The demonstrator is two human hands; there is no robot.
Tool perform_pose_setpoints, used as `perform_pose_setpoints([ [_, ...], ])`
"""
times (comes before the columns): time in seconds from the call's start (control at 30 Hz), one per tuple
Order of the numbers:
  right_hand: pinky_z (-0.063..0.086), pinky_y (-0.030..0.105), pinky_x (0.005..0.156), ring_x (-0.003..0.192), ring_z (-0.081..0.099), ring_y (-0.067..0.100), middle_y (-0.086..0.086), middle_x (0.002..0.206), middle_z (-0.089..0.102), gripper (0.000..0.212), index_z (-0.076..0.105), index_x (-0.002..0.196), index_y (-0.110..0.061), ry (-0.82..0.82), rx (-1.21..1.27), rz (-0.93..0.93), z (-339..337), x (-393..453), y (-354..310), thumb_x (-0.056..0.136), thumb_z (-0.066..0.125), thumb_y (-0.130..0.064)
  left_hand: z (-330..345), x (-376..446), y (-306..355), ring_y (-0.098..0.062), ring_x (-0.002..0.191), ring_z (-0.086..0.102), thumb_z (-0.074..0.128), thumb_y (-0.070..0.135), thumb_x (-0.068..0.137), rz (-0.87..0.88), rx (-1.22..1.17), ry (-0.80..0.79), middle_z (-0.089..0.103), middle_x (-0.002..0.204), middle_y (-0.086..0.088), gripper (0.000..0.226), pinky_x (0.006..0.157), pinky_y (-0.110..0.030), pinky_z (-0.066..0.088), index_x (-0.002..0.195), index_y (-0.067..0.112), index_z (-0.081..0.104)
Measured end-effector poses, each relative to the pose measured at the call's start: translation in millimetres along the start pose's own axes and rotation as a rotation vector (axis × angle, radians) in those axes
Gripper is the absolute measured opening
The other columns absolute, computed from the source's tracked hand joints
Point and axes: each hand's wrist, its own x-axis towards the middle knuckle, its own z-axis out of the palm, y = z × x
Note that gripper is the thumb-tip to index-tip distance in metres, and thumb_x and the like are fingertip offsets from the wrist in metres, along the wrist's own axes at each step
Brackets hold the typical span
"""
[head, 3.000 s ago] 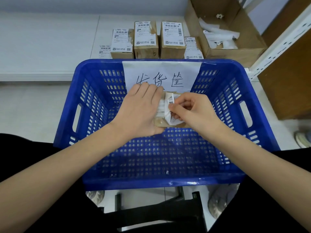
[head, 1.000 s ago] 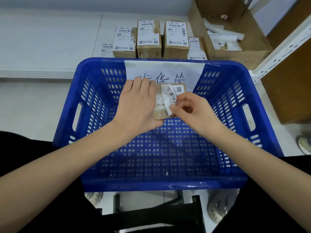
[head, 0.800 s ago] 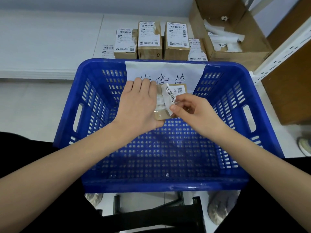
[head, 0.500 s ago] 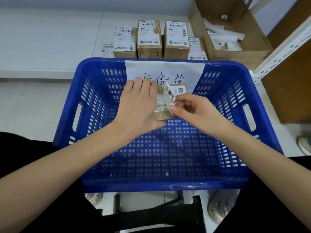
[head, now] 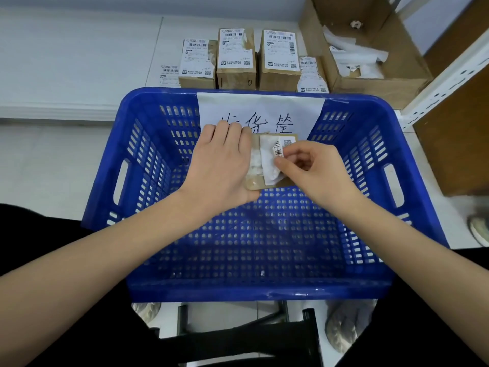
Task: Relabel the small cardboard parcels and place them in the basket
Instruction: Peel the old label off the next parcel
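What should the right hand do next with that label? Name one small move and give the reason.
Probably keep peeling toward the right. The right hand pinches the half-lifted label, which still clings to the parcel, and the left hand grips the parcel over the basket.

One blue basket is sitting here. Four small parcels are standing behind the basket, one parcel in hand is staying over it, and one big open box is sitting behind it.
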Motion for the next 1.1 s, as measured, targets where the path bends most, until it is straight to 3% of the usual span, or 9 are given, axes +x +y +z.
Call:
perform_pose_setpoints([
  [0.17, 0.045, 0.013, 0.058, 0.056, 0.055, 0.002, -0.010, 0.060, 0.058, 0.021, 0.060, 0.070, -0.026, 0.170, -0.029, -0.004, 6, 1, 4, 0.086, 0.069, -0.016, -3, 4, 1, -0.028, 0.082, 0.052, 0.067, 0.065, 0.050, -0.001, 0.005, 0.015, 0.057, 0.091, -0.012, 0.088, 0.075, -0.037, 0.034, 0.106, -0.002, 0.058],
  [0.27, 0.046, 0.014, 0.057, 0.057, 0.056, 0.001, -0.012, 0.060, 0.059, 0.016, 0.062, 0.071, -0.018, 0.213, -0.116, -0.011, 10, -1, 4, 0.085, 0.068, -0.016, -2, 4, 2, -0.028, 0.078, 0.051, 0.068, 0.061, 0.050, 0.024, 0.017, 0.010, 0.056, 0.088, -0.011, 0.085, 0.074, -0.036, 0.030, 0.104, -0.003, 0.058],
  [0.47, 0.051, 0.041, 0.062, 0.057, 0.059, 0.020, -0.002, 0.059, 0.061, 0.016, 0.062, 0.072, -0.006, 0.231, -0.306, -0.104, 18, -3, 5, 0.086, 0.062, -0.014, 0, 3, 8, -0.025, 0.078, 0.051, 0.061, 0.060, 0.056, 0.070, 0.094, 0.011, 0.055, 0.087, -0.008, 0.079, 0.074, -0.035, 0.033, 0.106, -0.001, 0.059],
  [0.7, 0.043, 0.039, 0.050, 0.052, 0.049, 0.029, 0.010, 0.060, 0.057, 0.023, 0.056, 0.072, -0.002, 0.251, -0.551, -0.228, 19, 0, 9, 0.092, 0.052, -0.013, -3, 7, 7, -0.027, 0.075, 0.050, 0.064, 0.056, 0.055, 0.059, 0.051, 0.043, 0.055, 0.084, -0.010, 0.075, 0.072, -0.036, 0.028, 0.102, -0.002, 0.059],
  [0.77, 0.032, 0.031, 0.042, 0.046, 0.042, 0.025, 0.010, 0.053, 0.050, 0.022, 0.051, 0.065, -0.001, 0.300, -0.630, -0.314, 18, 0, 6, 0.086, 0.056, -0.006, -3, 7, 8, -0.027, 0.074, 0.050, 0.066, 0.056, 0.054, 0.048, 0.027, 0.039, 0.054, 0.084, -0.011, 0.075, 0.071, -0.036, 0.026, 0.101, -0.003, 0.059],
  [0.9, 0.018, 0.022, 0.046, 0.042, 0.042, 0.023, 0.009, 0.046, 0.046, 0.037, 0.048, 0.056, -0.006, 0.340, -0.897, -0.463, 22, -3, -1, 0.047, 0.077, 0.015, -2, 5, 11, -0.026, 0.074, 0.049, 0.068, 0.062, 0.050, 0.033, 0.010, 0.009, 0.055, 0.084, -0.010, 0.082, 0.071, -0.036, 0.026, 0.100, -0.003, 0.059],
  [0.97, 0.022, 0.022, 0.045, 0.045, 0.045, 0.024, 0.010, 0.049, 0.048, 0.036, 0.051, 0.059, -0.005, 0.330, -0.970, -0.521, 22, -5, 1, 0.041, 0.071, 0.020, -3, 6, 10, -0.027, 0.075, 0.050, 0.068, 0.064, 0.050, 0.028, 0.006, 0.011, 0.055, 0.084, -0.011, 0.084, 0.071, -0.035, 0.026, 0.100, -0.003, 0.060],
  [1.1, 0.039, 0.030, 0.047, 0.053, 0.049, 0.029, 0.014, 0.057, 0.051, 0.028, 0.060, 0.074, 0.003, 0.276, -0.969, -0.616, 25, -11, 3, 0.054, 0.050, 0.020, -5, 9, 8, -0.027, 0.075, 0.051, 0.070, 0.064, 0.048, 0.019, -0.004, -0.003, 0.056, 0.085, -0.011, 0.084, 0.072, -0.035, 0.026, 0.099, -0.002, 0.060],
])
